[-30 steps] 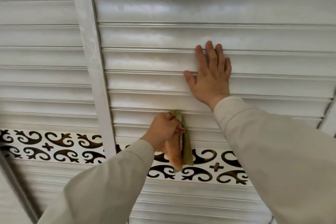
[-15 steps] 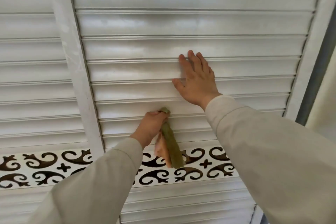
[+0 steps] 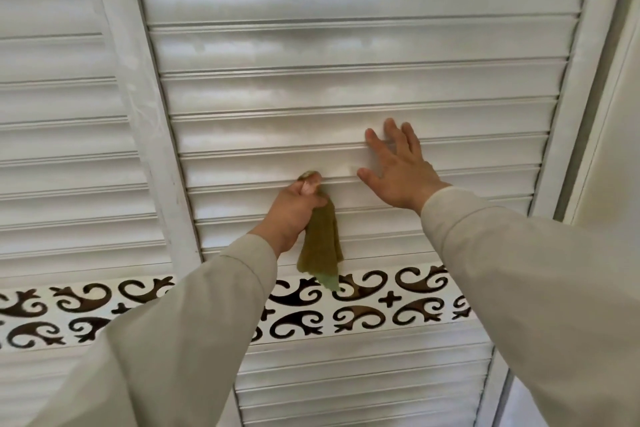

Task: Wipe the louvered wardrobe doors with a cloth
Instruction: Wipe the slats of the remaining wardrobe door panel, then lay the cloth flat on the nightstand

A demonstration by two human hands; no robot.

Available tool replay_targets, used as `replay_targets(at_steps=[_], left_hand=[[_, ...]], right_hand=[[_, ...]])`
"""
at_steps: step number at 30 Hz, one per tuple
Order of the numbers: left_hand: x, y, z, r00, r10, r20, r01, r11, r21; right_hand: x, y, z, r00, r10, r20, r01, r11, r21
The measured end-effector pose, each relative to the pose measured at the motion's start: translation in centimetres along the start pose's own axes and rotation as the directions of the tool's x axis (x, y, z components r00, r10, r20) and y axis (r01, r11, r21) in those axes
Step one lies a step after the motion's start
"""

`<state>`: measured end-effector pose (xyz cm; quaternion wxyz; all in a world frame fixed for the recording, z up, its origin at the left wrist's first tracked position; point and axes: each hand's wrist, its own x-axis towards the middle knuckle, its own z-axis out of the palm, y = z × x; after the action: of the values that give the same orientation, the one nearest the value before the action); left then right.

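Two hands meet the white louvered door [image 3: 346, 87]: the left hand [image 3: 294, 208] grips a green cloth [image 3: 320, 246] against a slat, while the right hand [image 3: 398, 166] rests flat, fingers spread, just right of it.

Home bedroom: white louvered wardrobe doors [image 3: 346, 80]

The wardrobe doors [image 3: 363, 87] are glossy white; the cloth [image 3: 320, 246] is olive green with a paler corner; a band [image 3: 381, 302] of dark brown scrollwork crosses them; sleeves [image 3: 536, 288] are beige.
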<state>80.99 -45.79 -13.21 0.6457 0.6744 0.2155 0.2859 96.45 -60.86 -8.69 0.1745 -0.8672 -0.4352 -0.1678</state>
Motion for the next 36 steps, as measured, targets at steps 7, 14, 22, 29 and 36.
replay_targets(at_steps=[7,14,22,29,36], left_hand=[[-1.5,1.6,-0.7,0.999,0.04,-0.008,-0.039,0.995,0.095],[-4.2,2.8,-3.9,0.99,0.079,0.114,-0.1,0.975,0.197],[-4.8,1.0,-9.1,0.917,0.067,0.393,-0.176,0.952,0.249],[-4.4,-3.0,-9.4,0.763,-0.095,0.639,-0.255,0.865,0.432],[-4.8,-7.0,0.8,0.462,-0.257,0.849,-0.404,0.791,0.46]], right_hand=[[-0.2,-0.1,-0.6,0.998,0.014,0.068,-0.015,1.0,0.014],[-2.4,-5.9,-0.3,0.981,0.105,-0.16,-0.023,0.894,0.447],[-7.7,-12.8,3.0,0.927,-0.053,0.37,-0.293,0.515,0.806],[-14.2,-12.1,4.2,0.882,0.303,0.36,-0.47,0.609,0.639],[-22.2,-5.2,4.3,0.728,0.583,0.361,-0.653,0.428,0.625]])
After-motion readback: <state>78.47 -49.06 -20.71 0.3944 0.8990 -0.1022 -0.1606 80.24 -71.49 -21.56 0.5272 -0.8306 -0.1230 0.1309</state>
